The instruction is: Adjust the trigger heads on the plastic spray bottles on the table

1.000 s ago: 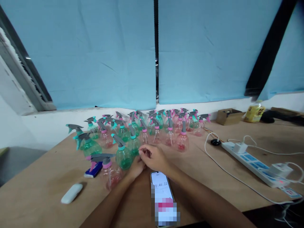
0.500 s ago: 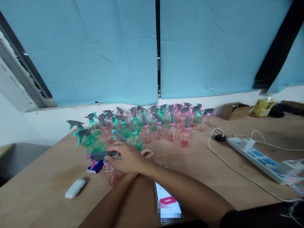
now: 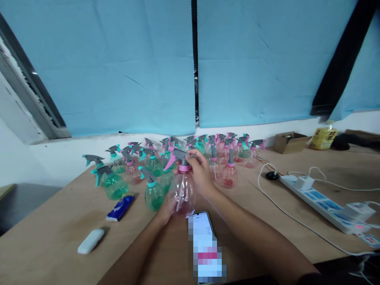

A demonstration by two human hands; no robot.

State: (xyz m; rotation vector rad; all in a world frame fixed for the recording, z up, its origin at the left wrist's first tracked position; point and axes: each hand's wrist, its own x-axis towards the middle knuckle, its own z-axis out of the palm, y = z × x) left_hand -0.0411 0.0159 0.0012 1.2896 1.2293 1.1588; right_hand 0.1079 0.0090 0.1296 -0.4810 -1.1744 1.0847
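Observation:
A clear pink spray bottle (image 3: 181, 194) with a grey and pink trigger head stands upright in front of me, above the far end of a phone (image 3: 203, 227). My right hand (image 3: 200, 168) is closed around the back of its head and neck. My left hand (image 3: 168, 208) reaches behind the bottle's lower left side; its fingers are hidden there. Just left is a green spray bottle (image 3: 154, 196) with a turquoise collar. Behind both hands, several more pink and green spray bottles (image 3: 228, 176) crowd together toward the wall.
On the left lie a blue packet (image 3: 120, 208) and a white oblong case (image 3: 90, 241). A power strip (image 3: 319, 206) with chargers and loose white cables stretches along the right. Farther back are a cardboard box (image 3: 289, 143) and a yellow-labelled jug (image 3: 323, 136).
My right hand has carried the pink spray bottle from the left, beside the blue packet, to the middle. My forearms are no longer crossed, and the packet shows fully.

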